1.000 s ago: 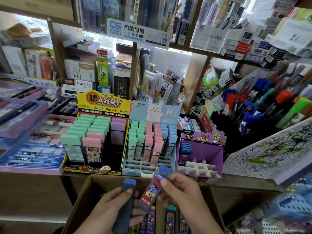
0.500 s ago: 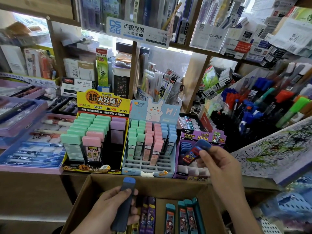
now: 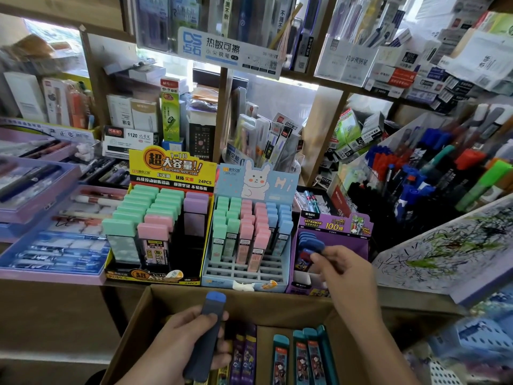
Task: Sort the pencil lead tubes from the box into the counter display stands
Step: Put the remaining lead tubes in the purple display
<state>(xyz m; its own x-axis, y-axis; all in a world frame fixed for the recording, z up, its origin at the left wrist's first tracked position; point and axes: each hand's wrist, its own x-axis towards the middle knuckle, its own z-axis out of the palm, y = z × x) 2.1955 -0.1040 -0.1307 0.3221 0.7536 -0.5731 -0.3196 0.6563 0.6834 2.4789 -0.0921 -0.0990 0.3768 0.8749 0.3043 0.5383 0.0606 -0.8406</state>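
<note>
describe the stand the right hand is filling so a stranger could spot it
Three lead stands sit along the counter edge behind the cardboard box. The purple stand is the rightmost, beside the blue rabbit stand. Only it is purple, holding blue-capped tubes.

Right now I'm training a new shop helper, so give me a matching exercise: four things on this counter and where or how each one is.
Things:
1. left hand
2. right hand
3. purple display stand
4. cardboard box

Places or states:
A. nearest the camera, teal-capped tubes inside
B. holds a dark blue-capped tube above the box
C. right of the bunny stand
D. sets a blue-capped tube into a stand

Pairs: 1-B, 2-D, 3-C, 4-A
</note>
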